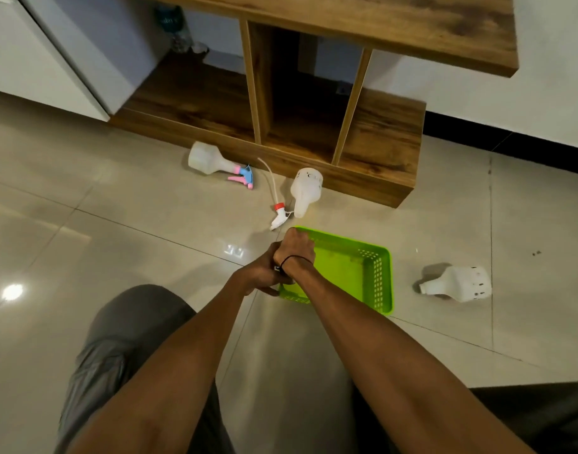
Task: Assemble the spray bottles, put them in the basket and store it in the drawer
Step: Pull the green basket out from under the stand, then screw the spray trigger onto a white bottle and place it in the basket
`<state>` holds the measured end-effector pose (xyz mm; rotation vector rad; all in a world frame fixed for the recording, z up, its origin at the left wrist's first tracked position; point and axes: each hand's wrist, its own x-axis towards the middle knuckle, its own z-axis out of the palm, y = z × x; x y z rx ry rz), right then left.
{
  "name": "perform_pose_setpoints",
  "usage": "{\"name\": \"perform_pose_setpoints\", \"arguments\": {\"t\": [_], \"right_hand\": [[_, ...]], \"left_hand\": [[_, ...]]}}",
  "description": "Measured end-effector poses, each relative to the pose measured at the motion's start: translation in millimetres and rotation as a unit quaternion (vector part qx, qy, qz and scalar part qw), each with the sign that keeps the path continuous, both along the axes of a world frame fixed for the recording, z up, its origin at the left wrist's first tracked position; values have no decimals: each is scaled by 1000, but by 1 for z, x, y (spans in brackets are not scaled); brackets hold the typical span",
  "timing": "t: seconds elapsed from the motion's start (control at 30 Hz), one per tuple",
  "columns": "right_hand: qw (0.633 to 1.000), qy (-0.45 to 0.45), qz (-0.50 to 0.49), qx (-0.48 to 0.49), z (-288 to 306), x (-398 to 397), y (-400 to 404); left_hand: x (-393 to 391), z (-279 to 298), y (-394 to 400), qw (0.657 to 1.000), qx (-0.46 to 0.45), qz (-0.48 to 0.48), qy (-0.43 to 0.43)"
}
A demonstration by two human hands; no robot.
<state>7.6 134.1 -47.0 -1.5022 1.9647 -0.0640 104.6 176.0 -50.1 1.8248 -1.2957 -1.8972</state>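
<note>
Hands meet at the near-left corner of a lime-green perforated plastic basket [376,273] on glossy beige floor tiles [117,231]: the right hand [296,249] has its grip clenched over the rim, while the left hand [264,273] is curled beside it, on what cannot be told. Just beyond the grip lie a loose red-collared trigger head [279,216] with its curved tube and a translucent white bottle [305,191], neck toward the hands. Farther left, an assembled bottle [209,158] points its pink-and-blue trigger right; right of the basket, another bottle [458,285] points its neck left.
</note>
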Motion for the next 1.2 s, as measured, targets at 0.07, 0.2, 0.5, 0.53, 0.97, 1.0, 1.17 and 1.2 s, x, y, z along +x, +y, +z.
{"name": "perform_pose_setpoints", "arguments": {"t": [0.07, 0.2, 0.5, 0.53, 0.97, 1.0, 1.17, 1.2], "right_hand": [[1000, -4, -5, 11, -10, 4, 4], [1000, -17, -15, 22, -23, 9, 6], [1000, -13, 17, -8, -24, -5, -8], [999, -5, 22, -24, -22, -8, -11], [974, 40, 194, -106, -28, 6, -75], [973, 52, 206, -88, -32, 10, -81], [966, 106, 236, 0, -45, 23, -105], [961, 118, 248, 14, -48, 24, -109]], "left_hand": [[3, -9, 1, 1000, -11, -8, -14], [7, -20, 1, 997, -48, -25, -47], [13, -24, -9, 991, -32, 10, -131], [14, -24, -11, 990, -39, 14, -134], [42, -39, -45, 982, -107, 58, -143], [43, -41, -46, 982, -111, 57, -144], [48, -58, -46, 981, -119, 51, -145], [49, -62, -45, 980, -121, 48, -149]]}}
